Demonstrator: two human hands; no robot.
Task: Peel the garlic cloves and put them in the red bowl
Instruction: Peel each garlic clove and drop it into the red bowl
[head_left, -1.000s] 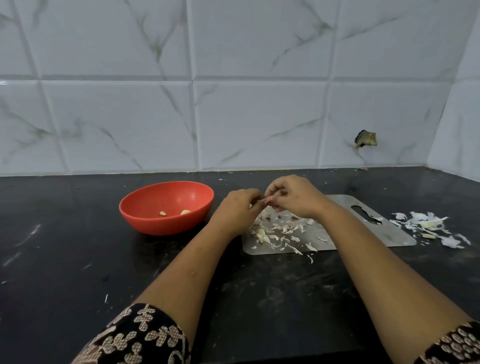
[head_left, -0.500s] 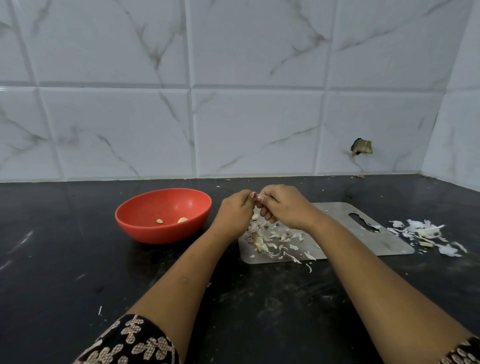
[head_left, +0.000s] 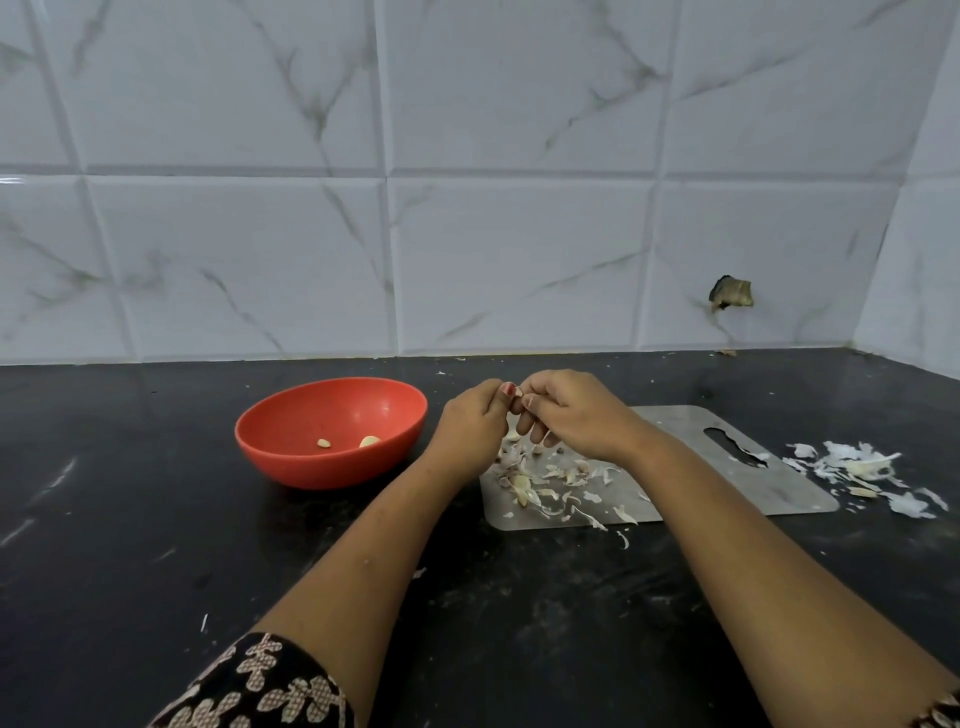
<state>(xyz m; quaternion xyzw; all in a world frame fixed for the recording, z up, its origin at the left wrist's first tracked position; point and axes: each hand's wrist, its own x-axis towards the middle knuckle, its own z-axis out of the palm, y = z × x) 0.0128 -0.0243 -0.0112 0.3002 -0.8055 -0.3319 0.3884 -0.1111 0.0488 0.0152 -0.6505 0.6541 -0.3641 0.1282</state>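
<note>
The red bowl (head_left: 291, 457) stands on the black counter, left of centre, with two peeled garlic cloves (head_left: 369, 441) inside. My left hand (head_left: 470, 428) and my right hand (head_left: 574, 415) meet fingertip to fingertip just right of the bowl, above the left end of a steel cutting board (head_left: 737, 483). Both pinch a small garlic clove (head_left: 518, 396) between them; it is mostly hidden by the fingers. Loose cloves and torn skins (head_left: 540, 480) lie on the board under the hands.
A heap of white garlic skins (head_left: 862, 470) lies on the counter right of the board. The tiled wall rises behind, and a side wall closes the right end. Small skin scraps dot the dark counter (head_left: 130, 519) near me.
The hands have stayed together over the board, with the fingers shifting slightly on the clove. The view has tilted a little; bowl and board have not moved.
</note>
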